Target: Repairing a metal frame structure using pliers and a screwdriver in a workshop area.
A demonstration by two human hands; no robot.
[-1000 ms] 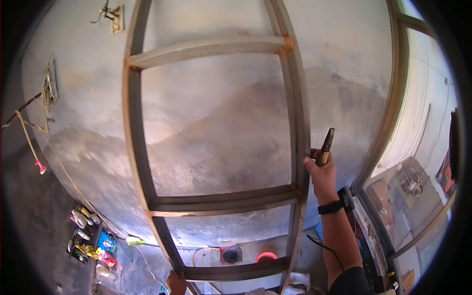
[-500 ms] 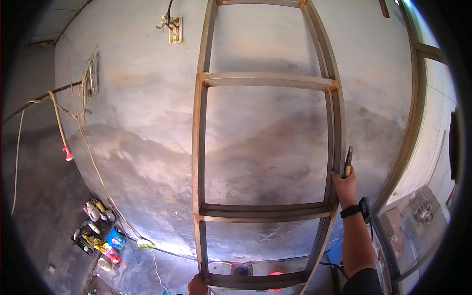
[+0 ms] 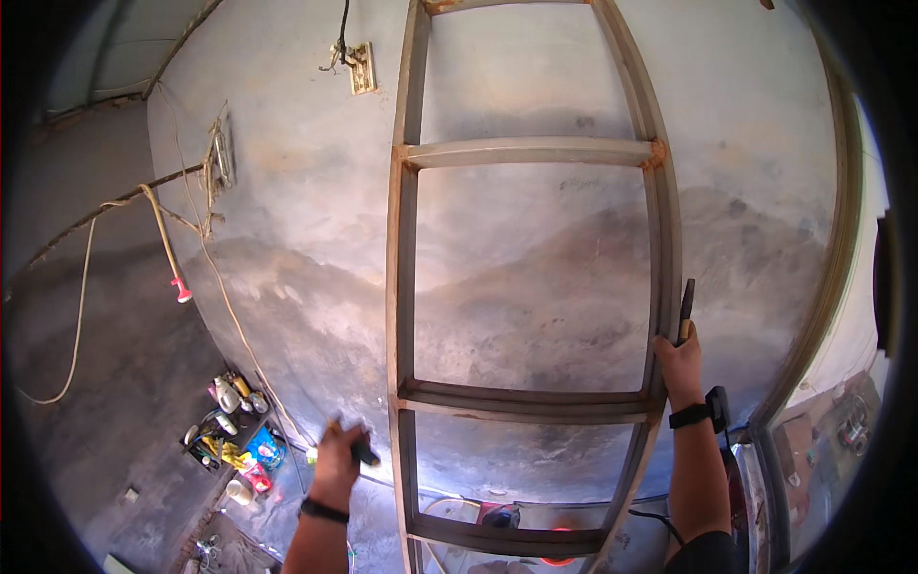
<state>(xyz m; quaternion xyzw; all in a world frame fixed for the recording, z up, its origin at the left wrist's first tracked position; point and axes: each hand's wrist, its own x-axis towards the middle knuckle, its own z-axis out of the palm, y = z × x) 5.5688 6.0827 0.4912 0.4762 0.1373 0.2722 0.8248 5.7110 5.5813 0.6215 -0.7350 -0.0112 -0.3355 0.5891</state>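
A tall metal ladder frame (image 3: 535,407), rusty at its joints, stands upright before the wall. Against its right upright is my right hand (image 3: 680,362), closed around a slim tool (image 3: 687,316) with a tan handle and a dark narrow end pointing up. What kind of tool it is I cannot make out. To the left of the frame, my left hand (image 3: 337,464) is raised and apart from it, its fingers curled on a small dark object (image 3: 364,452) that is blurred. Each wrist wears a black band.
At lower left a small shelf holds bottles and a blue bag (image 3: 266,448). A shower head (image 3: 182,290) hangs from a hose on a pipe. A loose cord (image 3: 239,330) runs down the stained wall (image 3: 535,277). A red basin (image 3: 557,550) sits low behind the frame.
My left hand has come off the frame's lower left upright and risen to its left, now with a dark object in it. My right hand stays at the right upright. The view has shifted slightly.
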